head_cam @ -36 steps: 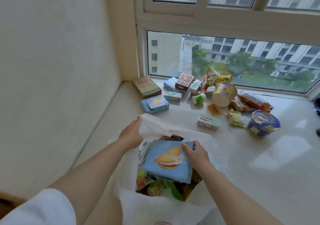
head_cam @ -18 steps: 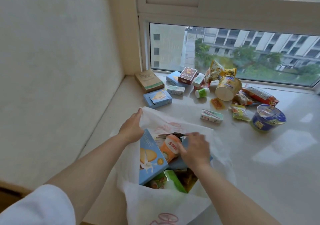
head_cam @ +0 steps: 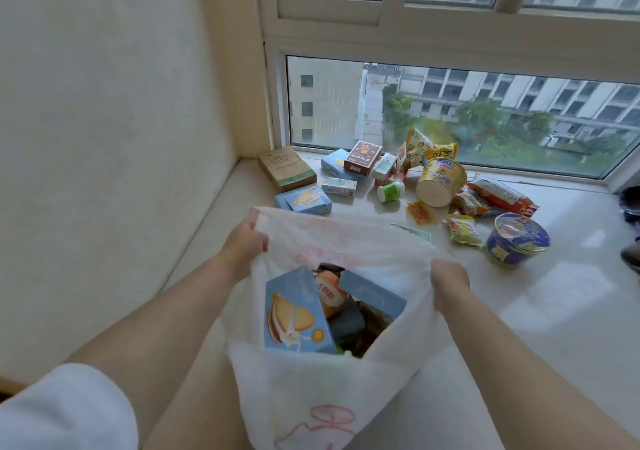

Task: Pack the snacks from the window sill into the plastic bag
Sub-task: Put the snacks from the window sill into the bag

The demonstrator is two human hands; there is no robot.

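Both hands grip the rim of the white plastic bag and hold its mouth wide. At the far left corner of the opening, the left hand is clenched around a bunch of the film, knuckles up. On the right side, the right hand is closed over the rim, with the fingers curled into the plastic and hidden from view.

Inside the bag, a blue biscuit box stands tilted against the left wall, its sandwich-biscuit picture facing up. An orange packet is wedged beside it, and a second blue box lies across the back. Darker wrappers fill the bottom.

The bag rests on the pale window sill. Beyond it, more snacks sit near the glass: a brown carton, a blue box showing the same biscuit, a red-brown box, a small green-and-white tub, a yellow cup of noodles lying on its side, a yellow crisp bag, red packets, and a blue noodle bowl well to the right.
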